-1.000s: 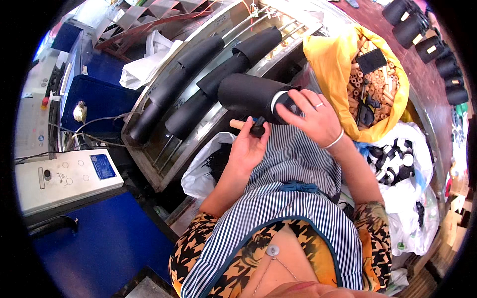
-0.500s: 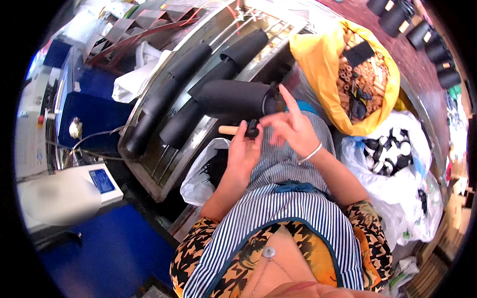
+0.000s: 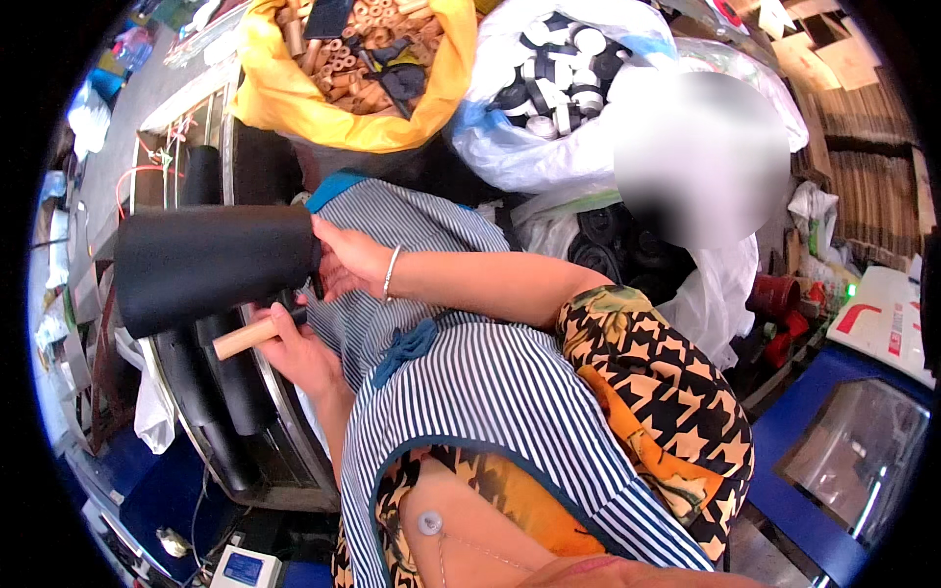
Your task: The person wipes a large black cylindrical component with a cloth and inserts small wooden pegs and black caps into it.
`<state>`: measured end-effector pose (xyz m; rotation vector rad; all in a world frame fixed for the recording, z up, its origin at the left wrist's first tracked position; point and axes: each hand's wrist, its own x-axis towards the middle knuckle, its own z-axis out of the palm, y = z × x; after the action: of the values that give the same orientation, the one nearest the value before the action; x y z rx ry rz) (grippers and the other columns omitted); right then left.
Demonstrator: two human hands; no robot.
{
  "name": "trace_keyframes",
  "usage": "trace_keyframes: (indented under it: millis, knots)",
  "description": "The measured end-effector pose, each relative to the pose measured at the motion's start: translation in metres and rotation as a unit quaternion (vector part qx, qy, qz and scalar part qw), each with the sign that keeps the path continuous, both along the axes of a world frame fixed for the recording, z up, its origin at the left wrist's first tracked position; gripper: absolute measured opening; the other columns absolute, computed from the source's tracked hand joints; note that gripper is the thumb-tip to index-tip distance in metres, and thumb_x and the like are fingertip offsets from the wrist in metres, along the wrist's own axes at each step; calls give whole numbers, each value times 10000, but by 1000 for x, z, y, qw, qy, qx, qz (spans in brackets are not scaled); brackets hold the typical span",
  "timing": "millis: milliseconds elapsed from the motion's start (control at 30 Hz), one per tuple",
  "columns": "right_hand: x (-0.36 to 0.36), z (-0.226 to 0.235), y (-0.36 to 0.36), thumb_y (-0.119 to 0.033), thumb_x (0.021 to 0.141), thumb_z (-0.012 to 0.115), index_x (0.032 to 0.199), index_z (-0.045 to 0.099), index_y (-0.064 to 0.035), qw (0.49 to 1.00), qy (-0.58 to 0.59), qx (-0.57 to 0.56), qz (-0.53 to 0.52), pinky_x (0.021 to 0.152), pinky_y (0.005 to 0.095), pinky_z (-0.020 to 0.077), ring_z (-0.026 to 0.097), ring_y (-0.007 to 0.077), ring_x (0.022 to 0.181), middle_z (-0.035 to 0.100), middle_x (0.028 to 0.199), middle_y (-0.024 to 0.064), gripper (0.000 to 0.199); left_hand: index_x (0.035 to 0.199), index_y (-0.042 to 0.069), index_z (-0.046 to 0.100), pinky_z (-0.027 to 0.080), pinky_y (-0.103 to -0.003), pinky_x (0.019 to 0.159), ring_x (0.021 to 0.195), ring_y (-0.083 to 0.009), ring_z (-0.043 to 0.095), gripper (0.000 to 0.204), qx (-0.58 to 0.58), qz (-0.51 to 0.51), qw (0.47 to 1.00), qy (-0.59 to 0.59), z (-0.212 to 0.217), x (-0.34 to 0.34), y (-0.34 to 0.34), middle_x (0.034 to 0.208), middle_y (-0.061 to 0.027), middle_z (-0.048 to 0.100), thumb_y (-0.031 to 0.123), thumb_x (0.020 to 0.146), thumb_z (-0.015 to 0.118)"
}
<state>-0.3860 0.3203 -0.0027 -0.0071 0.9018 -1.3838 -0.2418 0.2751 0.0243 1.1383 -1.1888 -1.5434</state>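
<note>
My left hand [image 3: 302, 351] is closed around a pale wooden handle [image 3: 245, 338], which has a dark fitting at its inner end. Just above it, a large matte black cylindrical pot [image 3: 221, 265] lies sideways, wider toward its left end. My right hand [image 3: 355, 260] grips the pot's narrower right end beside my lap, and some of its fingers are hidden behind that end. Beneath the pot, more black cylinders [image 3: 235, 387] rest in a metal-framed trough [image 3: 304, 446] on the left.
A yellow bag [image 3: 257, 108] of wooden tubes stands ahead. Next to it is a white plastic bag [image 3: 500, 167] of black and white round parts, then a clear bag [image 3: 549, 230] with black pieces. Stacked cardboard [image 3: 867, 157] and a blue machine [image 3: 784, 480] are on the right.
My view has turned right, so the bags appear farther left. My right hand, earlier with its index finger extended near the pot's end, now grips that end. The left still holds the handle.
</note>
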Motion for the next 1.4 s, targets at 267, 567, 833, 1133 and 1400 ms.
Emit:
trace_keyframes:
  millis: [267,567,833,1133,1400]
  knots:
    - [-90,-34,143,-367,940,550,960,679,-75,784,596,139,105,703,408,549,688,288,761,694,825,155,320,1216,14,561,471,-297,886,997,-177,605,326,-248,5,911,-328,48,42,-23,1116,-74,654,32,901,643]
    - [-119,-184,381,-408,849,697,1396,403,-141,479,612,559,289,952,514,456,503,342,1242,566,1315,120,675,1150,16,610,460,-315,925,1011,-236,615,355,-291,-215,858,-365,28,43,-24,1103,-98,630,-37,808,690]
    - [-146,-140,336,-368,804,687,1423,434,-89,601,477,556,321,960,471,469,596,344,1153,661,1166,197,724,1097,7,635,434,-323,987,1121,-212,582,355,-213,-146,943,-212,-11,64,-58,1157,-95,631,-105,762,672]
    - [-116,36,121,-249,940,580,1373,521,-34,807,575,-95,-91,943,331,398,525,220,1018,582,1071,96,487,1074,-22,629,467,-304,868,936,-184,610,377,-256,-58,955,-135,17,56,-35,1042,-84,643,241,827,740]
    - [-71,90,68,-377,968,519,1356,513,50,752,580,-270,-160,964,344,384,525,268,1063,536,1163,162,577,1108,-45,604,517,-336,823,858,-216,664,471,-326,-1,941,-86,49,78,-54,983,-113,654,356,883,705]
